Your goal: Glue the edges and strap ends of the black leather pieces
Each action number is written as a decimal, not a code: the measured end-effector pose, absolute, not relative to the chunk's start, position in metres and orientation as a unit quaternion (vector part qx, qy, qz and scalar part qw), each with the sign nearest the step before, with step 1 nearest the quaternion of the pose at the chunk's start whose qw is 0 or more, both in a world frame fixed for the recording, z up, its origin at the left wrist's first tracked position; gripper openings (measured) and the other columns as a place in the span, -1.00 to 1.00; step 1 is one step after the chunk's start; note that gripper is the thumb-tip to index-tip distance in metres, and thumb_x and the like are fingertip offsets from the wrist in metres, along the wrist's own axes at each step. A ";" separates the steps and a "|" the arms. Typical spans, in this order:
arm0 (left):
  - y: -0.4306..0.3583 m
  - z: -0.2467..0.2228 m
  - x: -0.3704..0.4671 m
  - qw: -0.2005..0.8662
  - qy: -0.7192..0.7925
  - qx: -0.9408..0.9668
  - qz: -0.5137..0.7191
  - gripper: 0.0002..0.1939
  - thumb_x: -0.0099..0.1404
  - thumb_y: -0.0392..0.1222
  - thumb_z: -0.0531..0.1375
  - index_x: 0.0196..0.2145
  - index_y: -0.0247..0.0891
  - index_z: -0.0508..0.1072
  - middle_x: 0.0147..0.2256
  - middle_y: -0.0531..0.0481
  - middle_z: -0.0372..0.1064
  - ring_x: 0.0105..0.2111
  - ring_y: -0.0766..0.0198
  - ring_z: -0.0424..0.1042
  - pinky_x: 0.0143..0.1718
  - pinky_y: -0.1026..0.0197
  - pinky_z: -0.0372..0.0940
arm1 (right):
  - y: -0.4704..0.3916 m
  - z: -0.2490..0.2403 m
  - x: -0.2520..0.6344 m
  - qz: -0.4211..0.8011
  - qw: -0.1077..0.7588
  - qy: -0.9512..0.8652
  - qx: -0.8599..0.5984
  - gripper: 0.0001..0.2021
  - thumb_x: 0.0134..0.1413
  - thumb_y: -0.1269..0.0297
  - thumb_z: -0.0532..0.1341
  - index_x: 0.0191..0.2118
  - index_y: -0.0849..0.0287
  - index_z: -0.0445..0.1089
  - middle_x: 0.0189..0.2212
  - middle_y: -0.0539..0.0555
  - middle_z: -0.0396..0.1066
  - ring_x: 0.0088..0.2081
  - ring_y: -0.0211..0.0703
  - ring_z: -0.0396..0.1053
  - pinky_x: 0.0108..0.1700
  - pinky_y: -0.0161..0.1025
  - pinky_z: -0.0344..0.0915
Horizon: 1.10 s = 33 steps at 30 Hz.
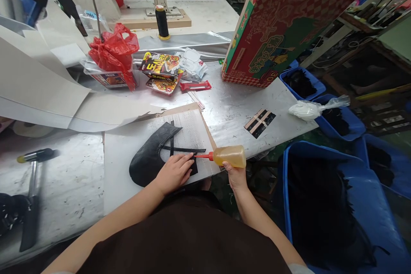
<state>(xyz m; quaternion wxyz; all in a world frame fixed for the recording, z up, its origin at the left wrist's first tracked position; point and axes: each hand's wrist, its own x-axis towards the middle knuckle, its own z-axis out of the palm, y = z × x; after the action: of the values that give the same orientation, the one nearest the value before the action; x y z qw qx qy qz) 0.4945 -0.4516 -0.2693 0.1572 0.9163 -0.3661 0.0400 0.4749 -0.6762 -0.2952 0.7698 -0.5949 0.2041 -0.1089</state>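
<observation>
A curved black shoe upper [144,154], leather-like with two narrow crossing straps [172,139], lies on a white board [120,197]. My left hand [173,172] rests on its near right end, fingers stretched out flat. From the right, my right hand [236,175] grips a squeeze bottle [233,156] holding yellowish liquid. The bottle is tipped on its side, and its thin red nozzle points left to the end of the piece beside my left fingertips. Whether the tip touches the piece or the strap, I cannot tell.
A hammer [32,188] lies at left. Farther back are food packs [160,66], a red bag [112,51], a thread spool [162,22] and a large cardboard box [282,30]. A striped black-and-tan piece [260,123] lies right; blue bins [372,214] stand beyond the edge.
</observation>
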 end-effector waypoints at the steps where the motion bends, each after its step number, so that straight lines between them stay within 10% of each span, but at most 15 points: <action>1: -0.452 -0.269 0.495 0.156 -0.367 0.916 0.040 -0.72 0.27 -0.27 0.02 -0.13 -0.27 0.45 0.01 -0.13 0.37 -0.13 0.08 0.38 -0.13 0.02 0.32 | -0.676 -0.295 0.475 -0.111 0.771 0.207 -0.592 -0.56 -0.46 0.13 0.46 -0.33 0.16 0.44 -0.36 0.07 0.49 -0.34 -0.06 0.42 -0.31 -0.12 0.41; 33: -0.451 -0.269 0.495 0.148 -0.374 0.914 0.048 -0.78 0.28 -0.26 0.02 -0.23 -0.28 0.45 0.01 -0.13 0.38 -0.15 0.07 0.38 -0.17 0.04 0.33 | -0.681 -0.294 0.479 -0.096 0.767 0.198 -0.602 -0.45 -0.47 0.09 0.47 -0.22 0.16 0.43 -0.40 0.06 0.48 -0.35 -0.05 0.42 -0.34 -0.13 0.41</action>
<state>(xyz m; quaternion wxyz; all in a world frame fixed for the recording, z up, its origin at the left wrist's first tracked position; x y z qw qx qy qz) 0.4947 -0.4514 -0.2692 0.1483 0.9144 -0.3737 0.0481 0.4789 -0.6812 -0.2941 0.7673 -0.6022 0.1984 -0.0956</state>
